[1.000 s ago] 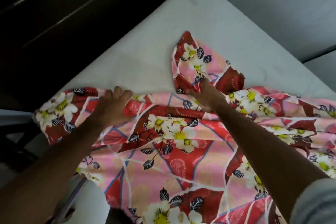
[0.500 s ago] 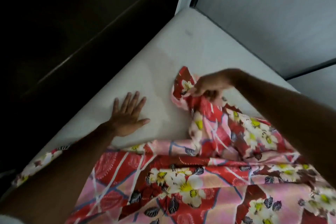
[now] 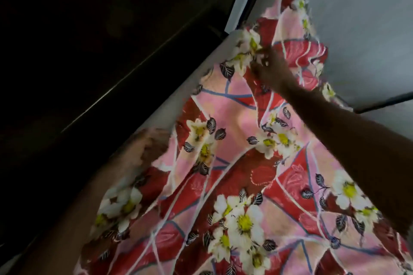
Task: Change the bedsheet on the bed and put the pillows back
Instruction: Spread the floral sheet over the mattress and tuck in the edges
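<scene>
Flowery red-and-pink bedsheet (image 3: 234, 174) now reaches the mattress (image 3: 178, 105) corner: my right hand (image 3: 268, 67) pinched it and pulled it up. My left hand (image 3: 147, 147) is blurry; I cannot tell its grip. Tucking comes next.

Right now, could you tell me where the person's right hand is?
In the head view, the right hand is upper centre, gripping the pink-and-red floral bedsheet near the grey mattress far corner.

Dim, left side black; motion blur, wide-angle distortion.
</scene>
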A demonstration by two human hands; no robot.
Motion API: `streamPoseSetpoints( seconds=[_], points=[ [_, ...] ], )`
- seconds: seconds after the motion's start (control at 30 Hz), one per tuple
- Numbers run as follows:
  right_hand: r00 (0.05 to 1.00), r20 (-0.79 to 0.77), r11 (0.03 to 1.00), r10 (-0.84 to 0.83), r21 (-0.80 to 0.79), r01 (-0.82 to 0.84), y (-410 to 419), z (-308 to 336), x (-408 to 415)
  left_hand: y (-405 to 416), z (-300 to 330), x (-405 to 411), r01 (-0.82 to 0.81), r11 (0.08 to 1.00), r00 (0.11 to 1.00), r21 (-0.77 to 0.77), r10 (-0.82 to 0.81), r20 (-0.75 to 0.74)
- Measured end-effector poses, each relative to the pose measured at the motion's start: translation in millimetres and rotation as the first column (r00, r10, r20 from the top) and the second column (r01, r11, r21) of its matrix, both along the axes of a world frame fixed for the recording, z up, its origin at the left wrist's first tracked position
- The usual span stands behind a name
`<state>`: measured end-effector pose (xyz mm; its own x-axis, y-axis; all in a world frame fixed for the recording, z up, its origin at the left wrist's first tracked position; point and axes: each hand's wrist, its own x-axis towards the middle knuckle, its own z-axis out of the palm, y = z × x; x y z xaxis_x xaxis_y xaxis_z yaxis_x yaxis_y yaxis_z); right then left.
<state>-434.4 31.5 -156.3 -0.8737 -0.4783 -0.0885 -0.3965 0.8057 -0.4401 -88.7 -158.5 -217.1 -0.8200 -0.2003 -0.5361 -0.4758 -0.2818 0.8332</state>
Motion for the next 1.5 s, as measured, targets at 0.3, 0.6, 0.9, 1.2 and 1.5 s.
streamPoseSetpoints(
  seconds=[0.3, 0.6, 0.9, 1.2, 1.5],
  points=[
    [0.801, 0.091, 0.710, 0.592, 0.410, -0.572, -38.2, -43.0, 138.5, -25.1, 10.9, 71.1, 0.166, 0.128, 0.982, -0.978, -0.110, 0.152],
    [0.904, 0.180, 0.850, 0.388, 0.311, -0.426, -91.2, -57.5, 145.1, -48.3, 44.6, 143.3, 0.352, -0.236, 0.890, -0.906, -0.216, 0.402],
    [0.980, 0.128, 0.940, 0.150, -0.326, -0.101, -174.9, 4.7, 109.3, -64.4, 55.8, 102.8, 0.408, -0.241, 0.908, -0.880, 0.011, 0.418],
    [0.881, 0.184, 0.898, 0.436, -0.022, -0.440, -104.8, -55.5, 182.1, -11.0, 10.8, 146.3, 0.400, -0.081, 0.909, -0.913, -0.093, 0.406],
    [0.719, -0.033, 0.703, 0.694, 0.249, -0.667, -4.4, -96.2, 341.8, 26.7, -35.9, 251.9, 0.393, 0.117, 0.903, -0.912, 0.142, 0.407]
  ],
)
